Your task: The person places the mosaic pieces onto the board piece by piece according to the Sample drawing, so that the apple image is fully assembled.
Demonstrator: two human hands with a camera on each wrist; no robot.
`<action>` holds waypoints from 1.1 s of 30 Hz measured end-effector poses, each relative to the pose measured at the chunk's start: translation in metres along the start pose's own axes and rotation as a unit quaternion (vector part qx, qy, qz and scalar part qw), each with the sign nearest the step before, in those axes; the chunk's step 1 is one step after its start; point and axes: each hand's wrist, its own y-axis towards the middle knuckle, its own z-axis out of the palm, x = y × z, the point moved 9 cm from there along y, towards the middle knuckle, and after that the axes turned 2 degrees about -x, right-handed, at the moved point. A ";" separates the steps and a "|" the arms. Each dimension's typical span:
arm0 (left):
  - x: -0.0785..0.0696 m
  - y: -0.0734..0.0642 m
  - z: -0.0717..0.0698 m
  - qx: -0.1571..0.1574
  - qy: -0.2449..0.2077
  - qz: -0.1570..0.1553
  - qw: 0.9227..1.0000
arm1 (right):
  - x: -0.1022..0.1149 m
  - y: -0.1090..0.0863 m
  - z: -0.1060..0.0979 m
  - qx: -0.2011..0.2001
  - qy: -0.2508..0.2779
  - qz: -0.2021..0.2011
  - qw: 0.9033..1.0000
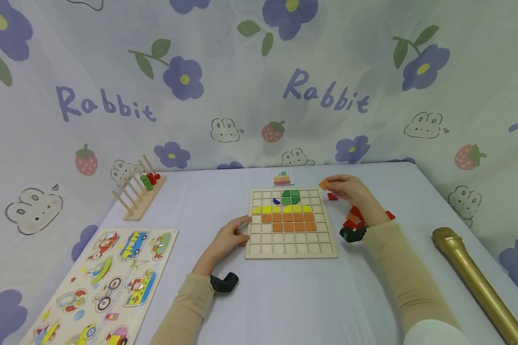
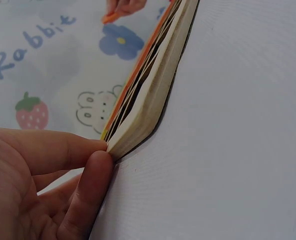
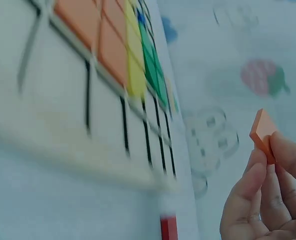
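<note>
A wooden grid board lies flat, with green, yellow, orange and blue tiles set in some cells. My left hand is at the board's left side; in the left wrist view, thumb and index finger hold its edge. Beyond the board's far right corner, my right hand pinches an orange tile between thumb and fingers, held up clear of the board. A small picture card with a similar coloured pattern is behind the board. One red tile lies beneath the right hand.
Loose red and orange tiles lie by the right wrist, partly hidden by the arm. On the left are a vehicle puzzle board and a peg rack with red and green beads. A gold microphone lies at the right.
</note>
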 end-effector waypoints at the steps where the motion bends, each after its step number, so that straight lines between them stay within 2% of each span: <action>1: 0.000 0.000 0.000 0.001 0.000 0.000 1.000 | -0.001 0.000 0.011 0.010 -0.004 -0.001 1.000; 6: -0.002 0.001 0.001 0.004 -0.001 0.002 1.000 | -0.002 -0.005 0.075 0.071 -0.039 -0.013 0.997; 9: -0.004 0.003 0.001 0.006 0.004 0.002 1.000 | -0.003 -0.007 0.112 0.100 -0.086 -0.023 0.991; 14: -0.006 0.004 0.002 0.010 0.005 0.012 1.000 | -0.010 -0.011 0.153 0.133 -0.164 -0.029 0.977; 18: -0.008 0.004 0.003 0.013 0.005 0.020 1.000 | -0.015 -0.014 0.168 0.137 -0.221 -0.044 0.964; 22: -0.007 0.004 0.002 0.012 0.002 0.016 1.000 | -0.014 -0.012 0.175 0.121 -0.302 -0.091 0.941; 25: -0.006 0.003 0.001 0.011 0.002 0.011 1.000 | -0.013 -0.011 0.179 0.112 -0.342 -0.112 0.926; 33: -0.002 0.001 -0.001 0.007 0.000 0.003 1.000 | -0.019 -0.011 0.184 0.102 -0.360 -0.103 0.922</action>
